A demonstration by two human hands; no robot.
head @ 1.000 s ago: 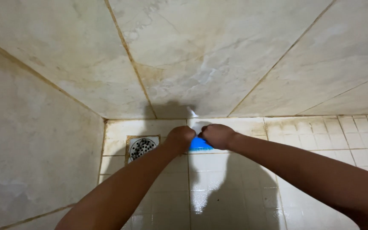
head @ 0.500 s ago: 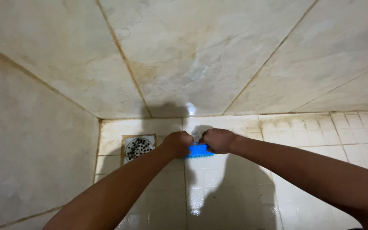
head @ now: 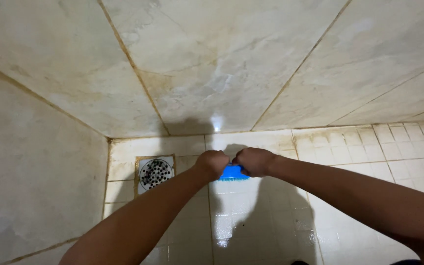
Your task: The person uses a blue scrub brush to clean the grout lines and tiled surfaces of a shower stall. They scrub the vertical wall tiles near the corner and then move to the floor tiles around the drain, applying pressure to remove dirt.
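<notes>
A blue scrub brush (head: 233,172) rests bristles-down on the wet white floor tiles (head: 251,216). My left hand (head: 212,164) grips its left end and my right hand (head: 254,161) grips its right end, both fists closed over the top. Most of the brush is hidden under my fingers. Both arms stretch forward from the bottom of the view.
A round perforated floor drain (head: 155,173) sits in a square frame just left of my left hand. Beige stained wall tiles (head: 212,68) rise behind the floor, with another wall (head: 30,186) on the left meeting it in a corner. Smaller floor tiles extend to the right.
My hands and the brush have slid a little toward me across the floor, away from the back wall. The grip on the brush is the same.
</notes>
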